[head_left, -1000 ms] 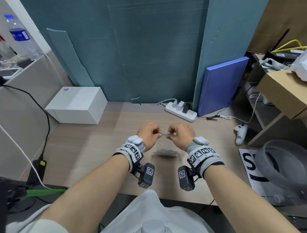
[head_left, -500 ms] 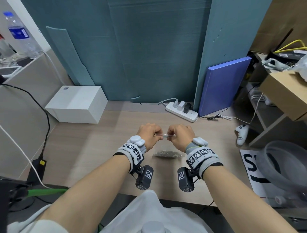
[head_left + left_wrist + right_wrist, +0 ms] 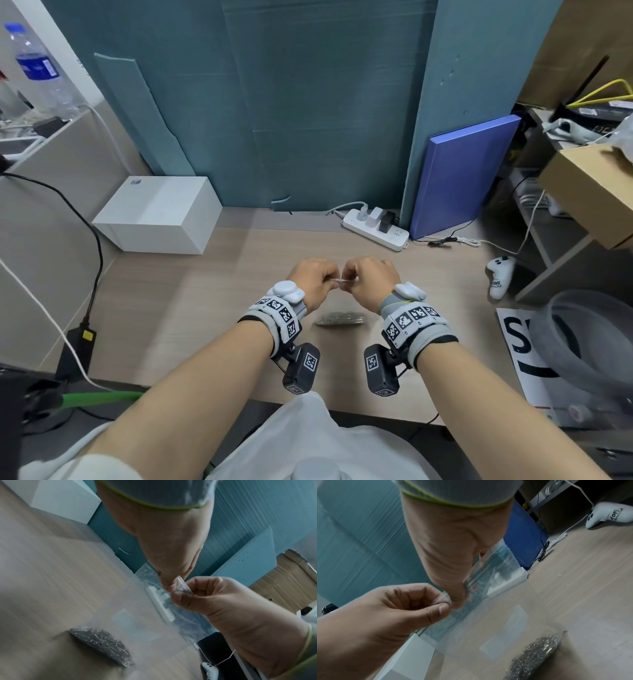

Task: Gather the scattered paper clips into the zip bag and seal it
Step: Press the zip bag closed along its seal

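Observation:
A clear zip bag (image 3: 137, 615) stands upright over the wooden table (image 3: 191, 308). A heap of silver paper clips (image 3: 340, 318) fills the bag's bottom, which rests on the table. My left hand (image 3: 325, 278) and right hand (image 3: 354, 279) pinch the zip strip (image 3: 340, 280) at the top, almost touching each other. The left wrist view shows my left thumb (image 3: 169, 586) and right thumb (image 3: 181, 599) pressed on the strip above the paper clips (image 3: 102, 646). In the right wrist view both pinches meet on the strip (image 3: 471, 580), with the paper clips (image 3: 537, 654) below.
A white box (image 3: 161, 214) sits at the back left, a power strip (image 3: 376, 229) and a blue folder (image 3: 462, 178) at the back. A white game controller (image 3: 500, 274) lies to the right, near a grey round bin (image 3: 589, 335). A black adapter (image 3: 77, 349) with cables lies at the left edge.
My hands have drawn closer together along the zip strip, so less of it shows between them. The bag and the clips stay where they were.

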`<state>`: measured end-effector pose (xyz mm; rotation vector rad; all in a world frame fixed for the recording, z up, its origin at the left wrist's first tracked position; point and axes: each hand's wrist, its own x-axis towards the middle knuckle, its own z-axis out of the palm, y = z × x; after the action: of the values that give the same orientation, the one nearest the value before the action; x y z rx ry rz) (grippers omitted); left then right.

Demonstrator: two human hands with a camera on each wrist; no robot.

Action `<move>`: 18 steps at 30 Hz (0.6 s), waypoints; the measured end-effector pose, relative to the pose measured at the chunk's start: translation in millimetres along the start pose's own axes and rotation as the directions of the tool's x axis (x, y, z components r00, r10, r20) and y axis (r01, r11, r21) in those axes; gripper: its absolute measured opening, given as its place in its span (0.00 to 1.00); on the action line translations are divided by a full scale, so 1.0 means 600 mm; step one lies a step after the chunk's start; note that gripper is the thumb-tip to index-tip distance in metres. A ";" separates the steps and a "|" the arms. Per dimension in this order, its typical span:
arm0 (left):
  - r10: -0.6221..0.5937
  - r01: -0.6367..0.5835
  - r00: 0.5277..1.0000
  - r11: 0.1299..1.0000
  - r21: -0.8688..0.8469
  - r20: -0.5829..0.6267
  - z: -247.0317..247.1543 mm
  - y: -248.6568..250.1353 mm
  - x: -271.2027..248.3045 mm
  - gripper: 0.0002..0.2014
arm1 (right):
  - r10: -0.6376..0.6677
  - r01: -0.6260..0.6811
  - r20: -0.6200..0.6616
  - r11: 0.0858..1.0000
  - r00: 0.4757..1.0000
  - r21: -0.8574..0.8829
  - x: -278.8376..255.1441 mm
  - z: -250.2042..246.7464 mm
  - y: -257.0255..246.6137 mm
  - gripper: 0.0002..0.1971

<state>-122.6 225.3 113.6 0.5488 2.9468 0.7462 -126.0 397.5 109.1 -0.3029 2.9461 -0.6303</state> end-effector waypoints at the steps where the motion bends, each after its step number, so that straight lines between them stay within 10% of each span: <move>1: -0.017 0.017 1.000 1.000 0.000 0.000 0.000 -0.002 0.000 0.04 | 0.018 -0.018 0.005 1.000 1.000 0.009 0.000 0.000 0.002 0.08; 18: -0.023 0.023 1.000 0.997 0.079 -0.006 0.012 -0.004 0.013 0.07 | 0.057 -0.057 -0.018 0.998 0.998 -0.006 -0.002 -0.010 0.025 0.07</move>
<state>-129.5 229.1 106.5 0.5181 2.9930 0.6326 -128.4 413.6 108.5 -0.2146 2.9628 -0.6201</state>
